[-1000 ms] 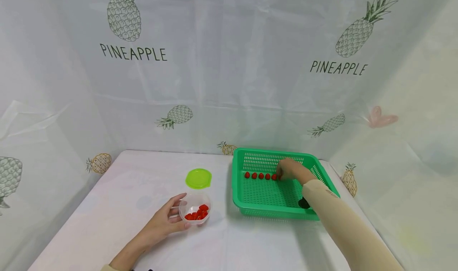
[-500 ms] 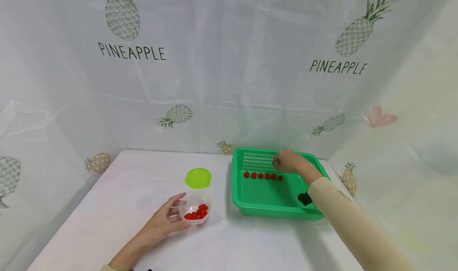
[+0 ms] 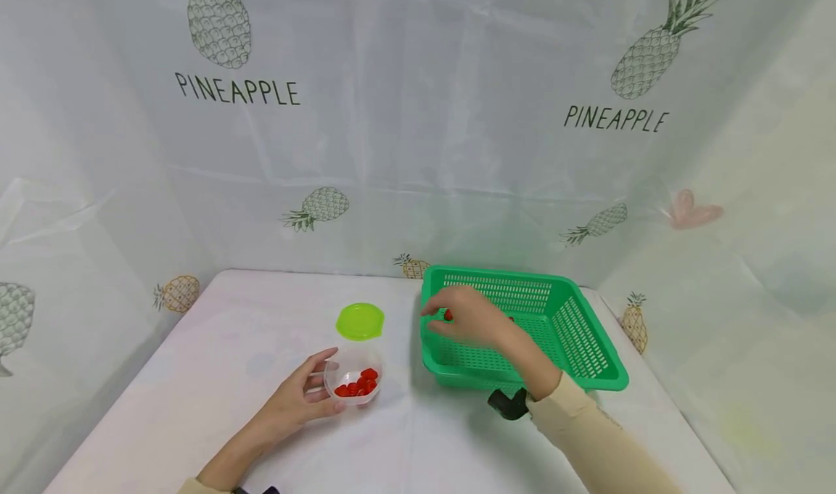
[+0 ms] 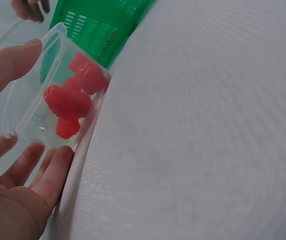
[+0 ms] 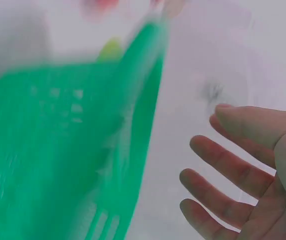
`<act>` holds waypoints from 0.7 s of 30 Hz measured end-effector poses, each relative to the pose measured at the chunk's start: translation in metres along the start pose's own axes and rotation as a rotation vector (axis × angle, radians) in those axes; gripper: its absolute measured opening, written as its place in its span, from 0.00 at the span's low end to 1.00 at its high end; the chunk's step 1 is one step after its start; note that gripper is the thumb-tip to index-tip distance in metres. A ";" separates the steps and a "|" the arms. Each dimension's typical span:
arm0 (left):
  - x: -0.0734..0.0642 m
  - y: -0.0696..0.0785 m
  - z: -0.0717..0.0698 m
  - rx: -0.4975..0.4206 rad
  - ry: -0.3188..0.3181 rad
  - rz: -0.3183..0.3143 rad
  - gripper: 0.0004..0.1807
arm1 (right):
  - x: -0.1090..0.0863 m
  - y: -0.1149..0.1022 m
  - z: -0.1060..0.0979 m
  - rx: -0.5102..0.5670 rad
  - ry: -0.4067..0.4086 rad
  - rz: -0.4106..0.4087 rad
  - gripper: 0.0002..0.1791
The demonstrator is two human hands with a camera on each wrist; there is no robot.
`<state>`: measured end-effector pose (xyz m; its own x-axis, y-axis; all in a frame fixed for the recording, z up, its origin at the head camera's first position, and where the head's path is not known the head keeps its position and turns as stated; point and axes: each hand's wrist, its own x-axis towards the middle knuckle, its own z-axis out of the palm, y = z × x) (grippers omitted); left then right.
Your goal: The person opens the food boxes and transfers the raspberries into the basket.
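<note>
My left hand (image 3: 287, 407) holds a clear plastic tub (image 3: 338, 371) on the table, its fingers and thumb around the side. Several red raspberries (image 4: 67, 101) lie in the tub's bottom; the left wrist view shows their bumpy skin. Above the left part of a green slotted basket (image 3: 591, 338) hovers my right hand (image 3: 466, 316), fingers loosely spread and holding nothing. In the right wrist view that hand (image 5: 248, 170) is beside the blurred basket. It hides most of the berry row inside; one raspberry (image 3: 448, 314) shows past the fingers.
A lime-green lid (image 3: 361, 321) lies flat on the white-covered table (image 3: 261, 320), behind the tub. The basket stands at the table's back right. A pineapple-print curtain (image 3: 457, 153) hangs close behind and along both sides.
My right hand has let go of a raspberry at the right end of the basket's row, lifted, and swung left towards the tub. The left hand and tub have stayed put.
</note>
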<state>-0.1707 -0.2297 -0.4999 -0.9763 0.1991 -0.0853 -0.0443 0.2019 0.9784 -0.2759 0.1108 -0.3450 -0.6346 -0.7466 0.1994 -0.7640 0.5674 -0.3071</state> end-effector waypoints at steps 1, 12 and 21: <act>0.000 0.000 0.000 0.000 0.001 -0.001 0.53 | 0.002 -0.009 0.006 0.013 -0.007 -0.002 0.11; 0.001 0.002 0.001 0.016 0.013 -0.016 0.52 | 0.036 -0.052 0.075 0.040 -0.066 -0.047 0.09; 0.001 0.000 0.000 -0.031 -0.017 0.006 0.52 | 0.055 -0.065 0.113 0.024 -0.130 0.019 0.12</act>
<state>-0.1714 -0.2291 -0.4997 -0.9728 0.2162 -0.0828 -0.0457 0.1712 0.9842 -0.2484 -0.0063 -0.4191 -0.6276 -0.7752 0.0717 -0.7480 0.5749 -0.3317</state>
